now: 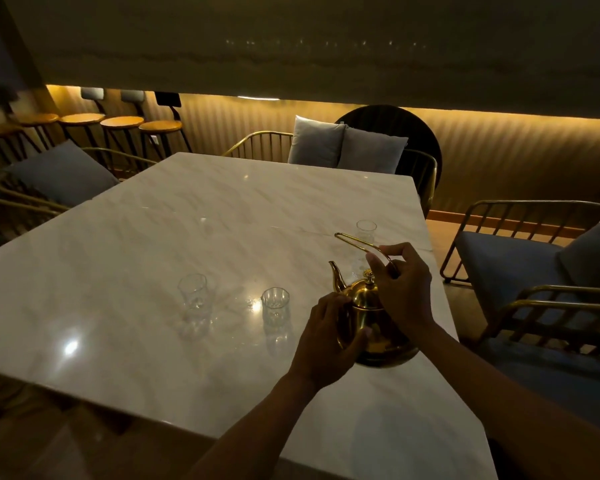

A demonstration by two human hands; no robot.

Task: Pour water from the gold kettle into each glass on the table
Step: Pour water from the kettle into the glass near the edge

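The marble bench [153, 244] stretched out in front of you, ringed by cushioned chairs [520, 258], and everything the job needed sat toward its near right side. The gold kettle [371, 327] stood upright on the bench there, spout aimed left toward the glasses, so it was already lined up for a pour. Your left hand [326, 344] wrapped its fingers against the kettle's belly, seemingly to steady it, while your right hand [404, 289] had its fingers closed around the thin wire handle [357, 242], which leaned back away from you as though being swung up for a lift. Two glasses stood just left of the spout: the near glass [275, 304] close beside the kettle and the left glass [193, 292] a little farther off. The far glass [366, 230] waited behind the handle. In that dim light I could not tell whether any of them held water, though they looked empty.
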